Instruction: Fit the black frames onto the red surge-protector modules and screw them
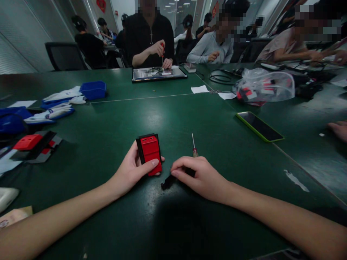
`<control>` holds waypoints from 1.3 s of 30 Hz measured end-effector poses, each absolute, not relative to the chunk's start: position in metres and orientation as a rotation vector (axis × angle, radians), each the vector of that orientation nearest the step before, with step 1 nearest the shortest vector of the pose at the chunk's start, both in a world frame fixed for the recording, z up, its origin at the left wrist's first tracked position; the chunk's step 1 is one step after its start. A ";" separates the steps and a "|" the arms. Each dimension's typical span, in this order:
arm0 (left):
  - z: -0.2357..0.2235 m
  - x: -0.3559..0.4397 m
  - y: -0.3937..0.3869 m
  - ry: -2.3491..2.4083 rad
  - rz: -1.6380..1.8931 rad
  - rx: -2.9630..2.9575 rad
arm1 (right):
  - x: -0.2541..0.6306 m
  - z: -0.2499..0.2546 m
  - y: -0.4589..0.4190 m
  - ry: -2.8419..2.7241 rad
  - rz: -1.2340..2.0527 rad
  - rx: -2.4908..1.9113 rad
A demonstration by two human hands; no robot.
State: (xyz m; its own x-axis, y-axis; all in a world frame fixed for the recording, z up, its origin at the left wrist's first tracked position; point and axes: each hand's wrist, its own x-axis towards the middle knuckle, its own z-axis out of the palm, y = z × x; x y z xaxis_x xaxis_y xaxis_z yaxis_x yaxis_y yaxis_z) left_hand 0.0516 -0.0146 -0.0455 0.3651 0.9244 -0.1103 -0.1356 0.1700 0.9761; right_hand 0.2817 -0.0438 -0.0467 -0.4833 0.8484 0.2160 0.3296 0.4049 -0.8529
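Note:
My left hand (132, 168) is closed round a red-and-black plastic block (150, 150), its thumb lying across the red face and its fingers behind. Two small slots show near the block's top edge. Beside it, my right hand (202, 177) pinches a black plastic strip (168, 181) at the tabletop; part of the strip is hidden under the fingers. Just beyond the right hand lies a small screwdriver (194, 148), its thin shaft pointing away from me and its handle partly covered by the hand.
The green table (121, 119) carries a phone (260, 126) at right and a clear plastic bag (265, 85) behind it. At left are a blue tray (93, 89), gloves (51, 113) and another red-and-black part (36, 146). Across, a person works over an opened flat device (141, 75).

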 end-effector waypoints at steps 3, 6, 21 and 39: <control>-0.050 0.049 -0.012 0.841 0.920 1.160 | 0.280 -0.045 -0.044 -1.712 1.265 -1.048; -0.054 0.046 -0.011 0.744 0.902 1.160 | 0.279 -0.043 -0.044 -1.514 1.337 -1.075; -0.045 0.052 -0.015 0.734 0.808 1.232 | 0.270 -0.047 -0.051 -1.505 1.490 -0.946; -0.040 0.053 -0.016 0.727 0.781 1.283 | 0.274 -0.045 -0.051 -1.728 1.390 -0.990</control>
